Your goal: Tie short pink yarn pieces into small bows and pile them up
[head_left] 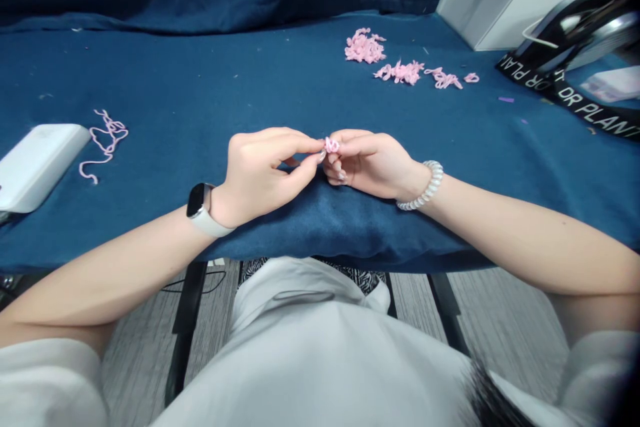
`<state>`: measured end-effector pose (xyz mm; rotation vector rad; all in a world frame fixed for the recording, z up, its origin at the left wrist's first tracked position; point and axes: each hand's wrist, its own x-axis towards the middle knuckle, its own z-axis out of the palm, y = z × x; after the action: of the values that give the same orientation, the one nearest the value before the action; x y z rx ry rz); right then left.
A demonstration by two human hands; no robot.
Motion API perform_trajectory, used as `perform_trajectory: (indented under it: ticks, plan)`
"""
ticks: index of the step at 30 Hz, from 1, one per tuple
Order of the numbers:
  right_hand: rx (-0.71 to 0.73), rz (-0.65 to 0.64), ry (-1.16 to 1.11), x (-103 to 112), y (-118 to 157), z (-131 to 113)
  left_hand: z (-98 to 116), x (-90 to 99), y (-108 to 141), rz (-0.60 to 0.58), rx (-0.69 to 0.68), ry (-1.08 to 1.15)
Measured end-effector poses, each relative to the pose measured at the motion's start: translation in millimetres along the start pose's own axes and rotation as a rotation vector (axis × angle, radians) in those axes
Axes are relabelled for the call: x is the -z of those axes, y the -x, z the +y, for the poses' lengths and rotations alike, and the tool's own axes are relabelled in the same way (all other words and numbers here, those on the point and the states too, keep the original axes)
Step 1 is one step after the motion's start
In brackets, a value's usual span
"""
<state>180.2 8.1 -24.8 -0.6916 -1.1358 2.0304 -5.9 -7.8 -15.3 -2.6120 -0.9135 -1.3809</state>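
Left hand (263, 173) and right hand (370, 163) meet above the navy cloth-covered desk (200, 80). Fingers (307, 145) of both close in a narrow pinch on a small looped pink yarn piece (331, 145), held between the hands. A short fingertip grip suits work this fine. Loose pink yarn strand (105, 140) lies left; crinkled pink yarn clumps (365, 47) lie farther off.
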Motion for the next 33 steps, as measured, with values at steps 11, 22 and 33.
perform_trajectory:
  ticks: [11, 22, 33]
  plan:
    - [0.009, -0.008, 0.007, -0.3, -0.4, 2.1, 1.9, -2.0, -1.8, 0.043, 0.058, -0.021]
    - [0.022, 0.01, 0.026, -0.8, -0.1, 1.5, 1.7, -3.1, -2.0, 0.049, 0.137, -0.055]
    - [0.027, 0.07, 0.01, -1.4, 0.1, 2.4, -0.8, -3.5, -1.5, 0.094, 0.114, -0.069]
